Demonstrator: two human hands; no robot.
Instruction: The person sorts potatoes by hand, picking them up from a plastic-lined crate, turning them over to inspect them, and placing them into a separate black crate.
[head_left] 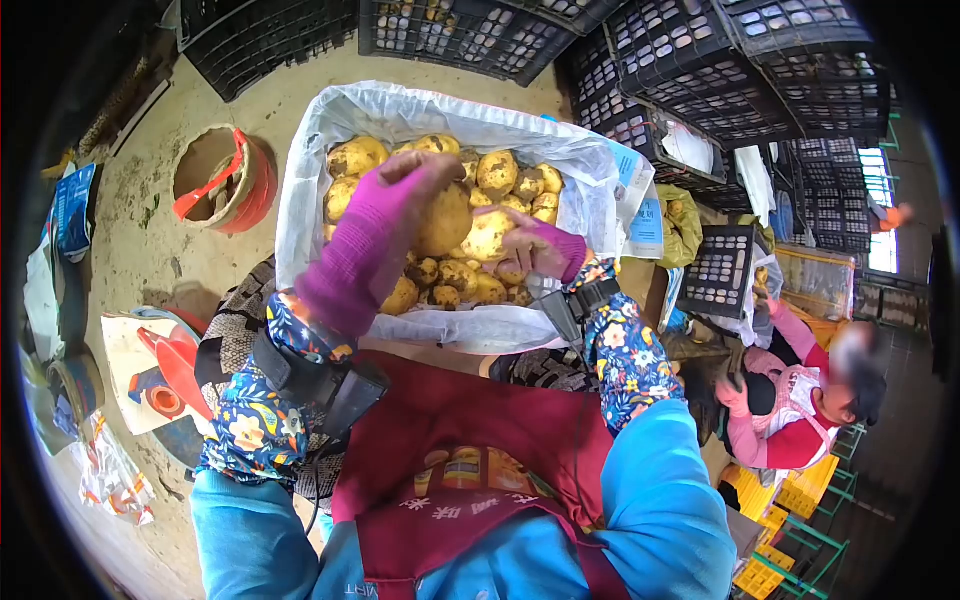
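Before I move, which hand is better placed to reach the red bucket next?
Likely your left hand: it's nearer the bucket, while your right hand would have to cross it. Both seem to hold potatoes, though.

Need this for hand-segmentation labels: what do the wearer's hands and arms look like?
Left hand and right hand: purple gloves or cuffs; finger coverage unclear. Black devices strapped at both wrists, thin dark cable below the left one. Dark-blue floral sleeve covers, then plain bright-blue sleeves.
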